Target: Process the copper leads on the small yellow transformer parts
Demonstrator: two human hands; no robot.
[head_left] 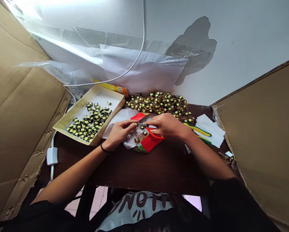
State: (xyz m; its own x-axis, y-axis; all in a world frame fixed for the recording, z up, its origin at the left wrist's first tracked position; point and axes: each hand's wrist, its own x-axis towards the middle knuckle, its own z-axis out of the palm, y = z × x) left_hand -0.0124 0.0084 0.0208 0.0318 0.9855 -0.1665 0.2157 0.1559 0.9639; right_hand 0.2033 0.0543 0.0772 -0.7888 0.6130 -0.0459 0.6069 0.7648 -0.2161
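Note:
My left hand (120, 131) is closed, with thumb and forefinger pinching a small yellow-and-black wire-wound coil (136, 124). My right hand (167, 125) is wrapped around red-handled scissors (155, 134), whose metal end points left toward the coil. Their blades are partly hidden by the fingers. Below both hands lies a shiny silver and red plastic packet (150, 143), with several loose coils (137, 140) on it. Behind the hands is a heap of similar coils with long copper-coloured wire ends (158, 102).
A shallow cardboard box (108, 124) at the left holds many coils. Green-and-yellow-handled pliers (199, 130) rest beside white paper (210, 129) at the right. Cardboard walls (262, 129) flank the dark table (144, 170). A white cable (143, 32) hangs over the back; its switch (52, 156) is at the left.

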